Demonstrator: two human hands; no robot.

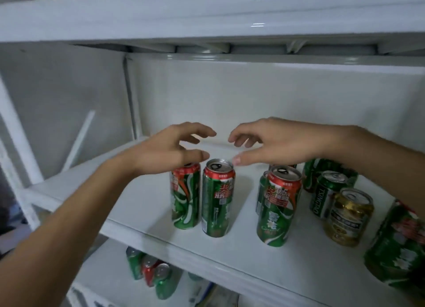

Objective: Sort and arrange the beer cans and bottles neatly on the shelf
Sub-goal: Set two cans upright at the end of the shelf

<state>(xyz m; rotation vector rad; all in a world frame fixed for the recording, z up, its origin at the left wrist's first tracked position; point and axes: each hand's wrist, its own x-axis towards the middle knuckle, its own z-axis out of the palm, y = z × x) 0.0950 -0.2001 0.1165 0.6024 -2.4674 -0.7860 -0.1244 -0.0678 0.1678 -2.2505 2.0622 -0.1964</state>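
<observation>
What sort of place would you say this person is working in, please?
Probably a shop stockroom or storage area: a plain white metal shelf holds loose green beer cans and a gold can, with more cans on the shelf below.

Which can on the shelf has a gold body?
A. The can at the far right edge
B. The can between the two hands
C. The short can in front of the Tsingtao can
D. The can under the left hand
C: the gold can stands on the shelf just in front of the green Tsingtao can; the other cans in view are green.
</observation>
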